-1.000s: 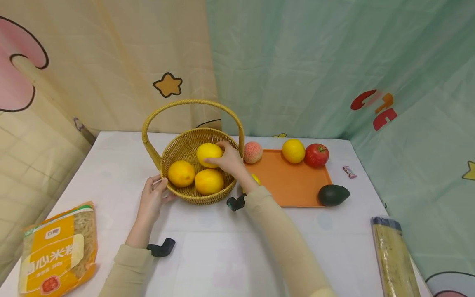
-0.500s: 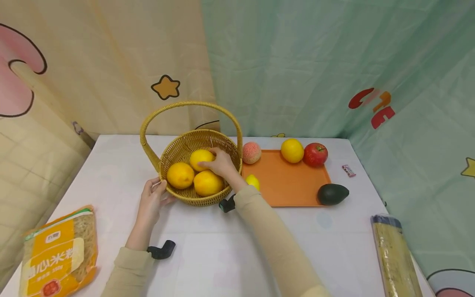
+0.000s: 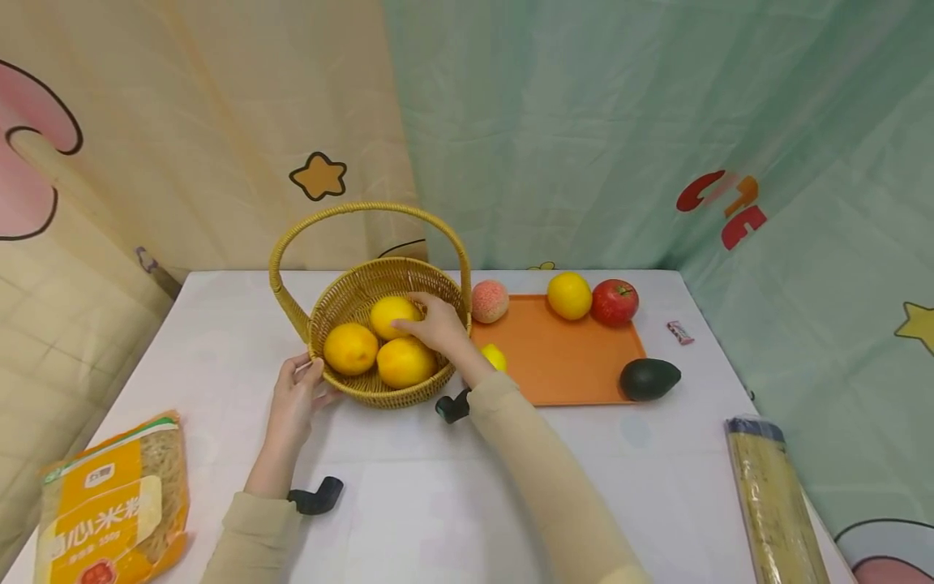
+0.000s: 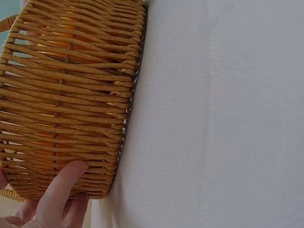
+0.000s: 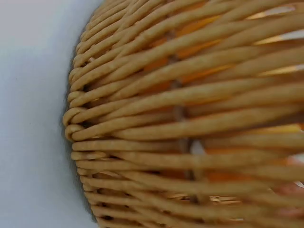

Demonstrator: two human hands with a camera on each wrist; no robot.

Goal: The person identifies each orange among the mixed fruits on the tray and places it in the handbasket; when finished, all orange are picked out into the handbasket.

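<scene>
A woven basket (image 3: 374, 399) with a tall handle stands on the white table, holding three yellow lemons. My left hand (image 3: 290, 405) grips the basket's left side, thumb at the rim; the left wrist view shows its fingers (image 4: 61, 190) against the weave (image 4: 71, 102). Inside the basket, my right hand (image 3: 441, 326) holds the rear lemon (image 3: 388, 315), thumb on its near side and fingers behind. The left lemon (image 3: 350, 349) and the front lemon (image 3: 405, 362) lie beside it. Basket weave (image 5: 137, 109) fills most of the right wrist view, hiding the right hand's grip.
Right of the basket lies an orange tray (image 3: 565, 365), with a peach (image 3: 490, 301), yellow fruit (image 3: 569, 295), red apple (image 3: 615, 302), avocado (image 3: 649, 380) and small lemon (image 3: 494, 357) around it. Farther out are a wrapped candy (image 3: 680, 332), noodle bag (image 3: 113, 503) and long packet (image 3: 775, 503).
My right hand has lowered the rear lemon and moved it left, close to the other two. My left hand keeps its place on the basket. The head view has shifted slightly.
</scene>
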